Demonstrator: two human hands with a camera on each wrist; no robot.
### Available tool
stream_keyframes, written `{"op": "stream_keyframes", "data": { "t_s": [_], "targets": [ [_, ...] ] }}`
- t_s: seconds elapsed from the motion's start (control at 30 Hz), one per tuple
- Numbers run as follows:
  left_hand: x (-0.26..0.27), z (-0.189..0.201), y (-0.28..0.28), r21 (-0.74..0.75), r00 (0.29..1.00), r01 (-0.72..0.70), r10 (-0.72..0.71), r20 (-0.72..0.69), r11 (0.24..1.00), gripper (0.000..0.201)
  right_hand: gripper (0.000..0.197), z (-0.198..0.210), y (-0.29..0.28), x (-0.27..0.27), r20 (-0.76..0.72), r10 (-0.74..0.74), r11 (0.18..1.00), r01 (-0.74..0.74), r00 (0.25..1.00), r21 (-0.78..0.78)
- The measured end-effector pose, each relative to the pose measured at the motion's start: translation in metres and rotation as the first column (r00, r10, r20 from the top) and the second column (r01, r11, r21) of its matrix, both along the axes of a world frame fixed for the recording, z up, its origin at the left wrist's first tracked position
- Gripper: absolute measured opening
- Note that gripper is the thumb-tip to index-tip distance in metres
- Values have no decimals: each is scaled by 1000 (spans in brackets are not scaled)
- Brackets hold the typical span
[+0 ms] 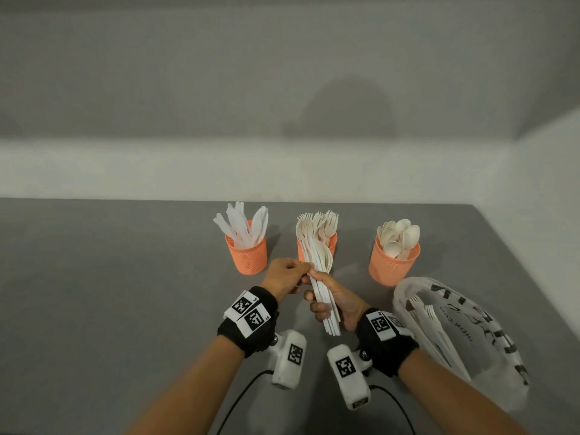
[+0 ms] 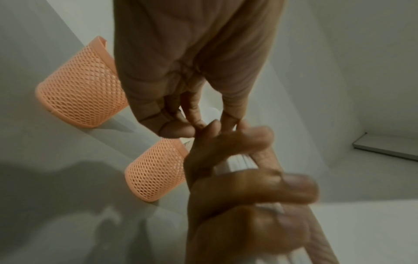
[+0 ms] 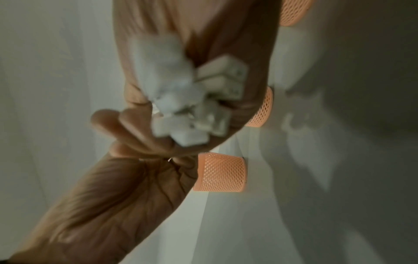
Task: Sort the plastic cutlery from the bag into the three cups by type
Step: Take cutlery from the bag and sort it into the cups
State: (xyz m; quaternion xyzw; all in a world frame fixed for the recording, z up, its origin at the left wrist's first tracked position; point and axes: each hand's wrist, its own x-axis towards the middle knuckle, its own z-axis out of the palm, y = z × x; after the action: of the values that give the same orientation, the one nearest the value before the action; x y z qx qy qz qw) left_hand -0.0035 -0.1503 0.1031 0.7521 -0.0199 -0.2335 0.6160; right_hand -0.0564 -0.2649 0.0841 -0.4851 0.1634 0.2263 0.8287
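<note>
Three orange mesh cups stand in a row: the left cup holds knives, the middle cup forks, the right cup spoons. My right hand grips a bundle of white cutlery upright in front of the middle cup. My left hand pinches a piece at the bundle's left edge, just above the right thumb. In the left wrist view the left fingertips meet at the bundle. The handle ends show blurred in the right wrist view. Which type the pinched piece is cannot be told.
A white plastic bag with black lettering lies at the right, more cutlery showing through it. The grey table ends at a pale wall behind the cups and an edge on the right. Cables run from the wrist cameras toward me.
</note>
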Motion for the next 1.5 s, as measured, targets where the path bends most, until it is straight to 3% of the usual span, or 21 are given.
{"op": "stream_keyframes", "data": {
  "t_s": [0.17, 0.27, 0.37, 0.47, 0.6, 0.77, 0.9, 0.97, 1.03, 1.2, 1.37, 1.5],
  "targets": [
    [2, 1, -6, 120, 996, -44, 34, 88, 992, 28, 30, 2, 0, 1, -7, 21, 998, -21, 1000, -63],
    [5, 4, -8, 120, 984, -90, 70, 164, 989, 30, 27, 3, -1, 2, -6, 39, 996, -39, 999, -85],
    [9, 7, -8, 19, 961, -209, 201, 189, 978, 20, 18, 4, -3, 5, 49, 19, 992, -12, 999, -127],
    [14, 6, -7, -162, 924, -351, 369, 101, 922, 10, 17, 5, -4, 11, 95, -38, 983, 54, 995, -174],
    [18, 12, -4, -301, 861, -434, 489, 138, 849, 19, 5, 3, -3, 14, 97, -109, 966, 128, 989, -226],
    [22, 21, 0, -211, 908, -274, 324, 266, 938, 5, 16, 5, -4, 15, 111, -68, 965, 93, 992, -244],
    [24, 28, 0, -156, 883, -195, 242, 401, 968, 17, 16, 13, -2, 13, 108, 38, 969, -10, 993, -246],
    [26, 28, 2, -97, 875, -182, 206, 437, 979, 10, 25, 14, -2, 13, 110, 65, 967, -35, 992, -252],
    [28, 27, 3, -39, 866, -198, 194, 461, 979, 27, 31, 14, -2, 13, 118, 78, 968, -46, 990, -248],
    [26, 27, 3, -21, 890, -191, 182, 418, 981, 40, 39, 16, -2, 14, 130, 126, 967, -92, 983, -237],
    [26, 32, 1, -50, 931, -169, 176, 319, 984, 30, 48, 18, -4, 16, 107, 131, 976, -109, 986, -190],
    [28, 33, 1, -34, 927, -212, 211, 311, 977, 29, 43, 18, -3, 18, 90, 53, 991, -41, 995, -130]
  ]
}}
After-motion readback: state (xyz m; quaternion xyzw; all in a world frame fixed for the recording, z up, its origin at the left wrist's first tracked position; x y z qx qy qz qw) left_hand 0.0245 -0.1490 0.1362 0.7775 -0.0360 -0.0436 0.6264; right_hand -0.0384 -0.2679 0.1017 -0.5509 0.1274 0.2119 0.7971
